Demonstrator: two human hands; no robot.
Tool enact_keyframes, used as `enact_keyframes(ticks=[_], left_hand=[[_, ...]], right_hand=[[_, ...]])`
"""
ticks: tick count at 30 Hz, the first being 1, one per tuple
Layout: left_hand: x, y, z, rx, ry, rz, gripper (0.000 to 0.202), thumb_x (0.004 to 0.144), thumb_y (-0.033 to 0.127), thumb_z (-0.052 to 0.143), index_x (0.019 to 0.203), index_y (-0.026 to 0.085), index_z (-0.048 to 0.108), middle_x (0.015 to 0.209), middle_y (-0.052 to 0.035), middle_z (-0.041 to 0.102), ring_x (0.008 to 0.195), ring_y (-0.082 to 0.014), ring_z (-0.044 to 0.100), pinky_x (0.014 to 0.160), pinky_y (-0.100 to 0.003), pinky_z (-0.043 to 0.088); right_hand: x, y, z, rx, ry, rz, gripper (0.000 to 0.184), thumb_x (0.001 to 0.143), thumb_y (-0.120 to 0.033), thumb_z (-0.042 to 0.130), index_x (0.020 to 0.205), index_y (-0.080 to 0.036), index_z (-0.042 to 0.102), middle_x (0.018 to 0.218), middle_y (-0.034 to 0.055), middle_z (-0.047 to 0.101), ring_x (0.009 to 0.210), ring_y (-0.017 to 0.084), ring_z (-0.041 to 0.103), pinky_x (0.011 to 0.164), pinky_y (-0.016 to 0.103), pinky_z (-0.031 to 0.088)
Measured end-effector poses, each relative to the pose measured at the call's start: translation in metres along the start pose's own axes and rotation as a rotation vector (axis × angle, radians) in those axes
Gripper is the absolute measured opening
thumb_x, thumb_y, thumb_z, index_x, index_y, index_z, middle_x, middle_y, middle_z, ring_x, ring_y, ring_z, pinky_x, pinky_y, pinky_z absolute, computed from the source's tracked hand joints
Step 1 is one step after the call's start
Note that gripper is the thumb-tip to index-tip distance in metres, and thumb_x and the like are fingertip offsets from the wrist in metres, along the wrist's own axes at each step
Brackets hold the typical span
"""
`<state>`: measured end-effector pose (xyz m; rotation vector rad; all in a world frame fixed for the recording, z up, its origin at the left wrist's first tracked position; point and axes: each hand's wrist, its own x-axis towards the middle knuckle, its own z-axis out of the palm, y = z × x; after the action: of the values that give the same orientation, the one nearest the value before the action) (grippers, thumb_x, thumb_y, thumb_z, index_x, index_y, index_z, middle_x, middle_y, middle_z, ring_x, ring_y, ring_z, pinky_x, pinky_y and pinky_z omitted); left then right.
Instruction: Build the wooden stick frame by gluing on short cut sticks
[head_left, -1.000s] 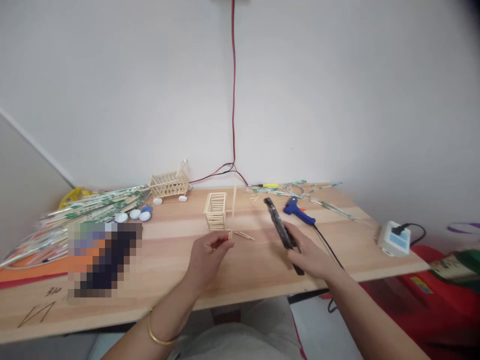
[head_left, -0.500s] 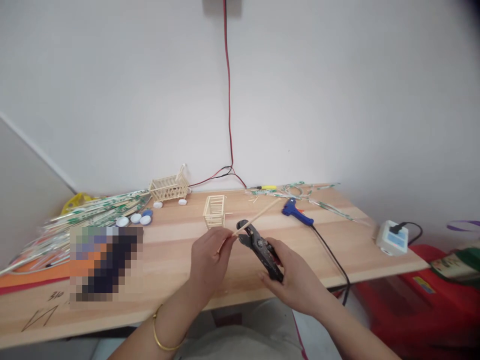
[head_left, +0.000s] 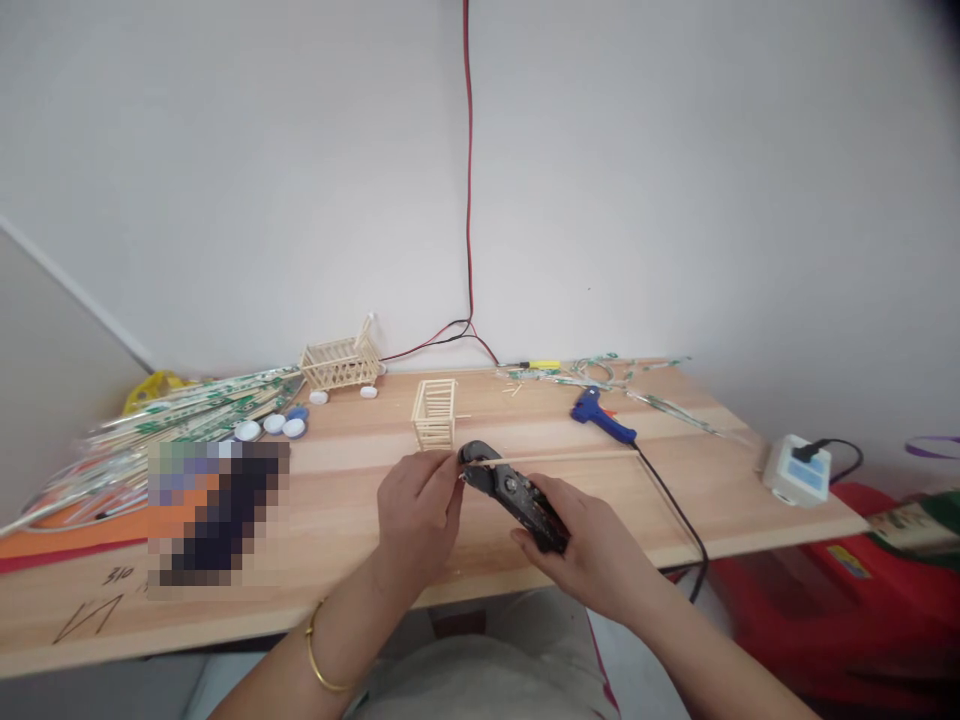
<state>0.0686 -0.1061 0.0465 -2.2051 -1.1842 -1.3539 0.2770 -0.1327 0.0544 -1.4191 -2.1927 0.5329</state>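
Note:
My left hand (head_left: 418,507) is closed in a pinch at the near end of a thin wooden stick (head_left: 570,457). The stick reaches out to the right, nearly level, above the table. My right hand (head_left: 589,535) grips a pair of black cutting pliers (head_left: 514,488) by the handles. Their jaws lie against the stick beside my left fingertips; the exact contact is partly hidden by the fingers. Just beyond my left hand stands a small open frame of wooden sticks (head_left: 435,412).
A stick-built cart (head_left: 341,365) on white wheels stands at the back left, near bottle caps (head_left: 274,425) and wrapped sticks (head_left: 195,415). A blue glue gun (head_left: 604,416) lies right, its cord trailing off the table edge. A white power socket (head_left: 797,470) sits at the right edge.
The stick has swung from slanting up and away to nearly level, pointing right. The pliers and both hands have shifted slightly left, and the plier jaws look closer together.

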Motion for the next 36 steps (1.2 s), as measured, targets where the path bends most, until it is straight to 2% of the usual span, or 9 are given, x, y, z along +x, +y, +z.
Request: enact_keyframes(ticks=[6, 11, 13, 16, 19, 22, 28, 31, 36], left_hand=[[-0.002, 0.0, 0.001, 0.057, -0.009, 0.04, 0.015, 0.081, 0.006, 0.056, 0.093, 0.013, 0.062, 0.083, -0.0088, 0.069, 0.077, -0.0194, 0.061, 0.07, -0.031, 0.049], [-0.013, 0.005, 0.01, 0.061, -0.119, -0.03, 0.013, 0.085, 0.011, 0.053, 0.093, 0.014, 0.063, 0.087, -0.0076, 0.07, 0.081, -0.0188, 0.062, 0.074, -0.03, 0.048], [-0.018, 0.008, 0.017, 0.071, -0.23, -0.1, 0.014, 0.088, 0.015, 0.051, 0.089, 0.015, 0.064, 0.086, -0.0065, 0.07, 0.08, -0.0192, 0.063, 0.073, -0.03, 0.047], [-0.022, 0.011, 0.028, 0.091, -0.48, -0.262, 0.017, 0.089, 0.02, 0.049, 0.084, 0.018, 0.065, 0.081, -0.0048, 0.069, 0.077, -0.0195, 0.063, 0.068, -0.03, 0.046], [-0.023, 0.013, 0.038, 0.092, -0.708, -0.39, 0.019, 0.09, 0.022, 0.047, 0.09, 0.02, 0.066, 0.087, -0.004, 0.069, 0.082, -0.0195, 0.063, 0.071, -0.03, 0.045], [-0.023, 0.012, 0.044, 0.106, -0.822, -0.43, 0.02, 0.09, 0.022, 0.045, 0.09, 0.02, 0.065, 0.089, -0.0044, 0.069, 0.086, -0.0198, 0.063, 0.073, -0.03, 0.044], [-0.026, 0.011, 0.044, 0.109, -0.84, -0.435, 0.024, 0.092, 0.02, 0.04, 0.09, 0.018, 0.064, 0.09, -0.0063, 0.068, 0.088, -0.0199, 0.062, 0.075, -0.03, 0.043], [-0.026, 0.012, 0.042, 0.105, -0.841, -0.424, 0.025, 0.092, 0.021, 0.039, 0.09, 0.018, 0.064, 0.091, -0.0064, 0.067, 0.087, -0.0196, 0.062, 0.075, -0.03, 0.043], [-0.028, 0.011, 0.044, 0.09, -0.843, -0.399, 0.027, 0.093, 0.023, 0.038, 0.091, 0.017, 0.064, 0.091, -0.007, 0.066, 0.087, -0.0192, 0.062, 0.074, -0.03, 0.043]], right_hand=[[0.002, 0.004, 0.006, -0.052, -0.038, 0.026, 0.034, 0.083, -0.033, 0.055, 0.114, -0.02, 0.05, 0.095, 0.0065, 0.067, 0.081, 0.022, 0.063, 0.067, 0.028, 0.042], [-0.001, 0.009, 0.005, -0.172, -0.116, 0.064, 0.025, 0.083, -0.039, 0.054, 0.098, -0.02, 0.054, 0.087, 0.006, 0.067, 0.08, 0.023, 0.062, 0.065, 0.027, 0.038], [-0.004, 0.014, 0.001, -0.2, -0.177, 0.074, 0.025, 0.082, -0.041, 0.055, 0.093, -0.019, 0.054, 0.085, 0.0065, 0.067, 0.078, 0.023, 0.061, 0.064, 0.027, 0.036], [-0.006, 0.024, -0.003, -0.205, -0.267, 0.083, 0.027, 0.083, -0.046, 0.052, 0.086, -0.019, 0.054, 0.081, 0.0066, 0.066, 0.073, 0.02, 0.059, 0.061, 0.025, 0.034], [-0.002, 0.035, -0.005, -0.179, -0.348, 0.1, 0.035, 0.086, -0.052, 0.047, 0.079, -0.018, 0.053, 0.076, 0.0057, 0.064, 0.066, 0.017, 0.056, 0.058, 0.024, 0.033], [0.007, 0.038, -0.007, -0.107, -0.453, 0.124, 0.04, 0.086, -0.054, 0.044, 0.074, -0.017, 0.052, 0.071, 0.0045, 0.062, 0.061, 0.015, 0.053, 0.054, 0.023, 0.032], [0.019, 0.032, -0.009, 0.135, -0.648, 0.305, 0.043, 0.086, -0.058, 0.043, 0.075, -0.017, 0.049, 0.057, 0.0, 0.054, 0.05, 0.012, 0.05, 0.046, 0.021, 0.035], [0.017, 0.036, -0.004, 0.249, -0.657, 0.341, 0.046, 0.084, -0.062, 0.043, 0.072, -0.018, 0.046, 0.052, -0.0017, 0.051, 0.046, 0.011, 0.049, 0.044, 0.02, 0.037], [0.015, 0.042, 0.005, 0.273, -0.683, 0.371, 0.048, 0.084, -0.062, 0.043, 0.066, -0.017, 0.046, 0.049, -0.0016, 0.05, 0.043, 0.01, 0.048, 0.041, 0.019, 0.037]])
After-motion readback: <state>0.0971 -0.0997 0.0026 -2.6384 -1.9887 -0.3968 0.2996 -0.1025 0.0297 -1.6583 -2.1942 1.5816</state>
